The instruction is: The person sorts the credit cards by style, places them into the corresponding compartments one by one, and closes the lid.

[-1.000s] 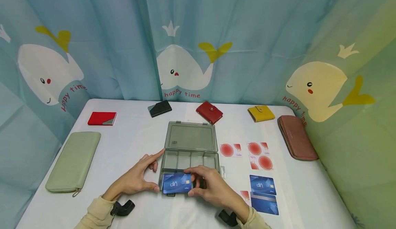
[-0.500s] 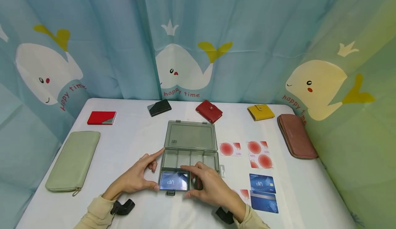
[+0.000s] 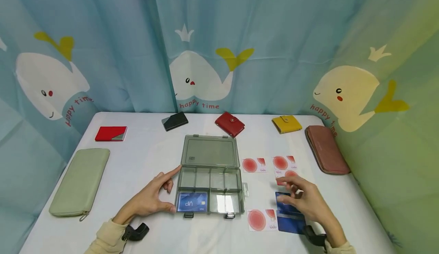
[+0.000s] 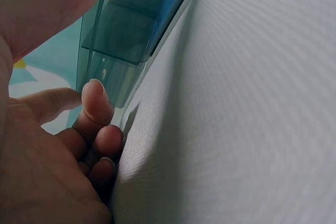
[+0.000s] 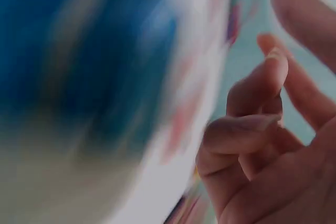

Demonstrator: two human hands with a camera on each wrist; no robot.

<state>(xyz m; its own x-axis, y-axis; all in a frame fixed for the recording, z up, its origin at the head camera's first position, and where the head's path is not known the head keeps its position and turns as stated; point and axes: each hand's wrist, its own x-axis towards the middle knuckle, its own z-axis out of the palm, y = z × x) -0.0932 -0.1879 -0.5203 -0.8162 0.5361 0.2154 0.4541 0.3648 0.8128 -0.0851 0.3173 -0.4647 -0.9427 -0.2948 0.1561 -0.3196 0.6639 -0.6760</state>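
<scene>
A grey see-through plastic box (image 3: 210, 186) lies open mid-table, its lid (image 3: 210, 151) folded back. A blue VIP card (image 3: 192, 201) lies in its front-left compartment. My left hand (image 3: 175, 188) holds the box's left side, thumb at the front corner and forefinger at the hinge corner; the left wrist view shows those fingers (image 4: 97, 98) against the box wall (image 4: 126, 35). My right hand (image 3: 286, 191) hovers empty, fingers loosely bent, over two blue cards (image 3: 290, 217) right of the box. The right wrist view is blurred: only fingers (image 5: 257, 124) and a blue smear (image 5: 63, 51) show.
Red-circle cards lie right of the box (image 3: 253, 165), (image 3: 284, 163) and at the front (image 3: 261, 219). Along the table's edges sit a green pouch (image 3: 79, 181), red card case (image 3: 111, 133), black case (image 3: 175, 120), red wallet (image 3: 230, 124), yellow wallet (image 3: 286, 124) and brown wallet (image 3: 324, 149).
My right hand set the blue VIP card into the front-left compartment, let go and moved right over the blue cards. The left hand stayed on the box.
</scene>
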